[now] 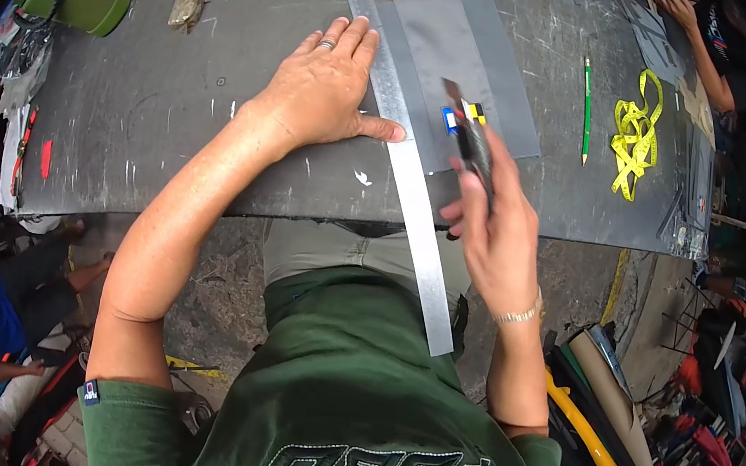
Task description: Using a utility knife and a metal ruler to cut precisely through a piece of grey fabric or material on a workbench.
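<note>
Touching one metal ruler point(420, 229), left hand point(316, 86) flat, grip released; right hand point(503, 221), grip clenched around one knife point(474, 145)

Silver ruler point(420, 239), two-tone grey sheet point(438, 41)

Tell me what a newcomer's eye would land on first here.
Probably the long shiny ruler, slanting across the dark table and past its near edge, with the left hand on it. Next might come the right hand, holding a knife over the grey sheet. Farther right, a bright yellow tape measure lies tangled beside a green pencil.
</note>
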